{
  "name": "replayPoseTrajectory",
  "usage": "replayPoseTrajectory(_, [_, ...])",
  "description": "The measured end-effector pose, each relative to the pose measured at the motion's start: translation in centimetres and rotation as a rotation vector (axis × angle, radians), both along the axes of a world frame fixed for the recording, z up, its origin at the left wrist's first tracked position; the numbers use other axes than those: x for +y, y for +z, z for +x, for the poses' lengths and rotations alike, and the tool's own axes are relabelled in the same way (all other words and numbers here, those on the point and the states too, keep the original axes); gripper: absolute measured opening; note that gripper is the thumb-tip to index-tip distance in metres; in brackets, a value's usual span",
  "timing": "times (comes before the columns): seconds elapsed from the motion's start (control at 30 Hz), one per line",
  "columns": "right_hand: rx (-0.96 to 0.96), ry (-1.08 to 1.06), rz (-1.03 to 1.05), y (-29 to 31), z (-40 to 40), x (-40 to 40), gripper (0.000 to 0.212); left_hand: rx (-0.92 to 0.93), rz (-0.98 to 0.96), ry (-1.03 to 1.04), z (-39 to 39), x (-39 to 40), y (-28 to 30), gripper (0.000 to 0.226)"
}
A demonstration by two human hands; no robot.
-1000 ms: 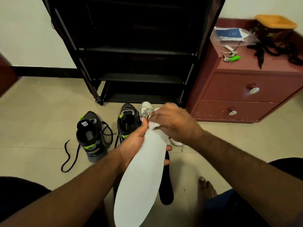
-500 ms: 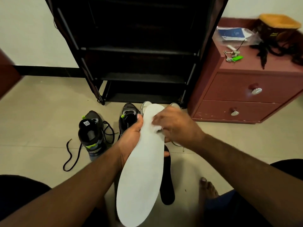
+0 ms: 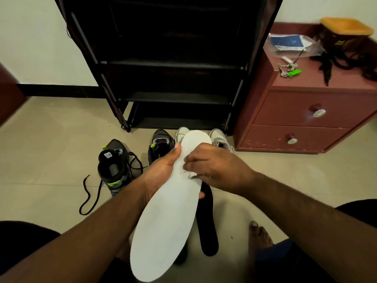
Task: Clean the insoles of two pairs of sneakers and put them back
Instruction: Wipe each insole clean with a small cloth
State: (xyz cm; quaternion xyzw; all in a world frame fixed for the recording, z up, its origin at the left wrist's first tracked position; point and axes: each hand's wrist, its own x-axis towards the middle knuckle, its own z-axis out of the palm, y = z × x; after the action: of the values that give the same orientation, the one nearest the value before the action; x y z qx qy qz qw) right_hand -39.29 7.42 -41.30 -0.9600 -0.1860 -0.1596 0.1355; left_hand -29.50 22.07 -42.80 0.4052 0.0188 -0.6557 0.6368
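Here the left hand (image 3: 163,170) grips a white insole (image 3: 165,217) from below, with the thumb lying along its left edge and the fingertips showing at its right edge. The insole is held in the air above the floor (image 3: 51,160), with its toe end pointing away from the person. The right hand (image 3: 212,166) presses a small white cloth (image 3: 188,170) on the upper part of the insole, the fingers curled around it; it is maybe a wipe or a tissue, the view is not sharp enough to tell. Under the insole a black insole (image 3: 207,231) lies flat on the floor. One dark sneaker (image 3: 115,166) with green details stands to the left, its black lace (image 3: 89,197) loose on the tiles. A second dark sneaker (image 3: 160,144) and two white sneakers (image 3: 221,139) stand just behind the hands, in front of a black shoe rack (image 3: 173,64). A red-brown cabinet (image 3: 302,111) with two drawers stands to the right.
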Motion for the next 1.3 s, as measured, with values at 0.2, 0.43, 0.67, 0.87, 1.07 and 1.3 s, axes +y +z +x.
replayPoseTrajectory(0.2, [-0.099,-0.323,0.093,1.0,1.0,-4.3,0.023,-0.079,-0.096,-0.126,-0.7,0.1,0.0,0.066])
replayPoseTrajectory(0.43, [-0.041,-0.278,0.132,0.4,0.6,-2.5,0.028,-0.164,-0.126,0.058,0.1,0.1,0.6,0.047])
replayPoseTrajectory(0.67, [-0.066,-0.33,0.117,0.4,0.3,-0.8,0.026,-0.304,-0.102,0.233,0.9,-0.2,0.6,0.039])
replayPoseTrajectory(0.87, [-0.024,-0.395,0.091,0.4,0.7,-0.6,0.028,-0.368,0.075,0.321,0.3,-0.5,-1.0,0.034])
replayPoseTrajectory(1.07, [0.14,-0.102,0.187,0.2,-0.2,0.7,0.034,-0.376,0.159,0.464,2.8,0.1,-0.7,0.046])
replayPoseTrajectory(1.3, [0.029,-0.192,0.196,0.1,0.5,-0.4,0.023,-0.321,0.13,0.433,0.8,-0.4,-0.6,0.043])
